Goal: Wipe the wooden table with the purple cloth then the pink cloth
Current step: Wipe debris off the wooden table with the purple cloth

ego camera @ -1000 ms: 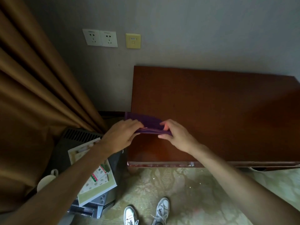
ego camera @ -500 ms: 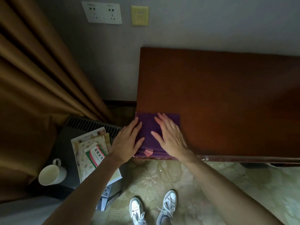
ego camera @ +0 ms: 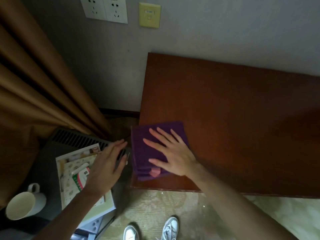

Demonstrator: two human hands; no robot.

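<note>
A folded purple cloth lies on the near left corner of the dark wooden table. A small pink tag shows at the cloth's near edge. My right hand lies flat on the cloth with fingers spread, pressing it to the table. My left hand hovers off the table's left edge, fingers extended and holding nothing, above the booklets. No pink cloth is visible.
Left of the table a dark vented appliance carries booklets and a white mug. A brown curtain hangs at left. Wall sockets sit above. My shoes stand on patterned carpet.
My left hand has come off the purple cloth and moved left past the table edge. My right hand stays flat on the cloth, which has shifted slightly.
</note>
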